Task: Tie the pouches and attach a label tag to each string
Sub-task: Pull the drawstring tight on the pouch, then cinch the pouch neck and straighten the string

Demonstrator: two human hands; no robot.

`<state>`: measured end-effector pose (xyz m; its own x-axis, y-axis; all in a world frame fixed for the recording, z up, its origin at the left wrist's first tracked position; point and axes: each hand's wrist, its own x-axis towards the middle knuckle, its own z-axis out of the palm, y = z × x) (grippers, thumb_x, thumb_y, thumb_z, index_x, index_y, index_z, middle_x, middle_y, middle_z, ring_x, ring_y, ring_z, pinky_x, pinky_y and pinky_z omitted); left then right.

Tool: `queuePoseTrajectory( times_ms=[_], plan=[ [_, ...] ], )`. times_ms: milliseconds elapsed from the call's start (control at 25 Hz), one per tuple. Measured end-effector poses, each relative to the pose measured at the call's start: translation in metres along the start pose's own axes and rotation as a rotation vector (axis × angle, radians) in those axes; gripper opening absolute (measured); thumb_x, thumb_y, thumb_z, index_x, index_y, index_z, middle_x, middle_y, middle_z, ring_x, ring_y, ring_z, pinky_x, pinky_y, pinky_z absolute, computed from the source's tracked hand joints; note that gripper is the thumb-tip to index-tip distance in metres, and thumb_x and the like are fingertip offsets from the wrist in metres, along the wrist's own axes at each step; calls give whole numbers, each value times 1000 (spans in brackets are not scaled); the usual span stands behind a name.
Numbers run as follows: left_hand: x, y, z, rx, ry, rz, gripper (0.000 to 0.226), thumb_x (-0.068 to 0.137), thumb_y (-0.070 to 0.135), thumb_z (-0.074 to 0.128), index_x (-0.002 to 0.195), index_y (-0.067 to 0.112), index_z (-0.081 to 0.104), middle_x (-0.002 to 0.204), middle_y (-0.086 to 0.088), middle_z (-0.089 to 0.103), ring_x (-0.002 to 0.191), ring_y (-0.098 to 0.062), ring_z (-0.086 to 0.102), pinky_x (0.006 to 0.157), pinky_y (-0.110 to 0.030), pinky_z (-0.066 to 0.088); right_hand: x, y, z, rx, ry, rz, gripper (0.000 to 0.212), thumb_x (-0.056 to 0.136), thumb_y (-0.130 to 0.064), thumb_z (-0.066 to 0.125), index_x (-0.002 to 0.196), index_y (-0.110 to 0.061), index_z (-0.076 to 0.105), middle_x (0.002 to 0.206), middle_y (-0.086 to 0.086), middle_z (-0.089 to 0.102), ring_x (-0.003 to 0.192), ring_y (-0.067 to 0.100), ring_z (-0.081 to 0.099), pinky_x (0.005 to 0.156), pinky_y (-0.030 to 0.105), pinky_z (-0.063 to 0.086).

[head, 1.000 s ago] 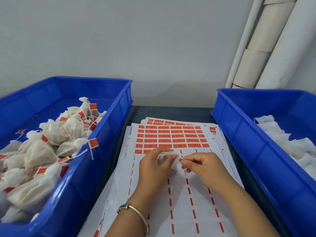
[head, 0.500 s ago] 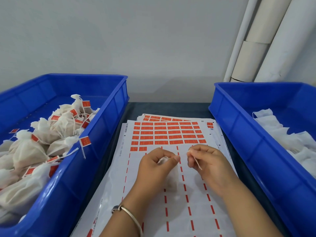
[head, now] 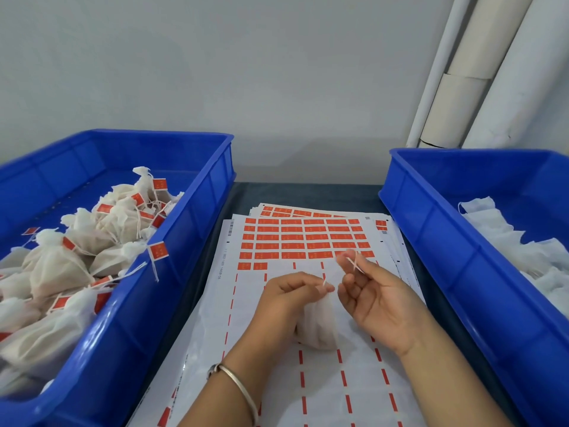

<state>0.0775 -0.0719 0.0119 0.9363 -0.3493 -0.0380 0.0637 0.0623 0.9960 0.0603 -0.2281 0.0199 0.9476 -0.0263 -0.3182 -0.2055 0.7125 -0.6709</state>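
White mesh pouch — hanging from the left hand, lower end resting on the label sheet, above the stripped part of that sheet where only red dashes remain. Neck gathered and pinched between left thumb and forefinger, other left fingers curled in; short string end poking up out of the pinch. Silver bangle on the left wrist.

Right hand just beside the pouch, palm turned toward the left hand, not touching the bag. Thumb and forefinger raised and pinching a second string end over the last full row of orange labels; remaining right fingers loosely curled, slightly spread. Cannot tell whether the two string ends are already knotted.

More label sheets stacked under the top sheet, far edges fanned out past it.

Left of the label sheet: blue bin heaped with tied pouches carrying orange tags, one tag draped over the rim nearest the sheet. Right of the label sheet: second blue bin holding flat white untied pouches. Beyond that bin, white pipes against the wall.
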Motion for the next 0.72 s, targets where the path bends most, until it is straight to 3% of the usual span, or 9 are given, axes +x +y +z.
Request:
queuePoseTrajectory(
  times_ms=[120, 240, 320, 400, 480, 560, 720],
  plan=[
    [-1, 0, 2, -97, 17, 23, 16, 81, 22, 65, 72, 28, 76, 83, 8, 71, 83, -2, 64, 75, -20, 44, -2, 6, 4, -327, -109, -70, 55, 71, -52, 63, 122, -33, 59, 118, -6, 67, 102, 11, 67, 74, 26, 55],
    [-2, 2, -1, -122, 27, 87, 18, 74, 36, 65, 78, 23, 76, 86, 1, 72, 86, -11, 66, 72, -17, 50, -8, 14, 9, -788, -171, -127, 71, 63, -72, 65, 127, -50, 45, 123, -27, 58, 112, -2, 56, 85, 18, 49],
    [-2, 3, 0, -75, 48, 111, 13, 80, 29, 65, 78, 24, 77, 84, 1, 72, 85, -12, 67, 70, -15, 51, -9, 21, 12, -991, -180, -149, 67, 63, -64, 71, 122, -60, 40, 120, -36, 51, 111, -7, 49, 84, 12, 46],
    [-2, 4, 3, -46, 121, 93, 10, 78, 24, 69, 72, 26, 76, 83, 5, 71, 84, -4, 65, 61, -9, 48, -9, 27, 15, -1163, -154, -193, 49, 72, -48, 75, 107, -64, 45, 107, -43, 51, 101, -10, 52, 74, 5, 45],
    [-1, 6, 4, -43, 177, 70, 7, 68, 35, 70, 67, 29, 75, 85, 10, 69, 83, 4, 62, 55, -5, 45, -8, 31, 16, -1220, -135, -199, 30, 79, -40, 72, 94, -59, 54, 93, -42, 57, 86, -10, 58, 60, 2, 44],
    [0, 7, 1, -63, 180, 68, 16, 62, 41, 67, 67, 29, 75, 85, 11, 69, 83, 4, 61, 54, -4, 45, -9, 32, 15, -1195, -108, -156, 13, 81, -40, 69, 89, -45, 61, 87, -26, 63, 81, -1, 63, 58, 7, 45],
    [2, 9, -6, -195, 246, -18, 20, 65, 48, 63, 78, 38, 74, 85, 23, 69, 84, -1, 65, 68, -15, 48, -13, 22, 13, -1027, -78, -66, 12, 75, -43, 71, 73, -31, 68, 70, -14, 62, 75, 9, 63, 58, 12, 47]
  ],
)
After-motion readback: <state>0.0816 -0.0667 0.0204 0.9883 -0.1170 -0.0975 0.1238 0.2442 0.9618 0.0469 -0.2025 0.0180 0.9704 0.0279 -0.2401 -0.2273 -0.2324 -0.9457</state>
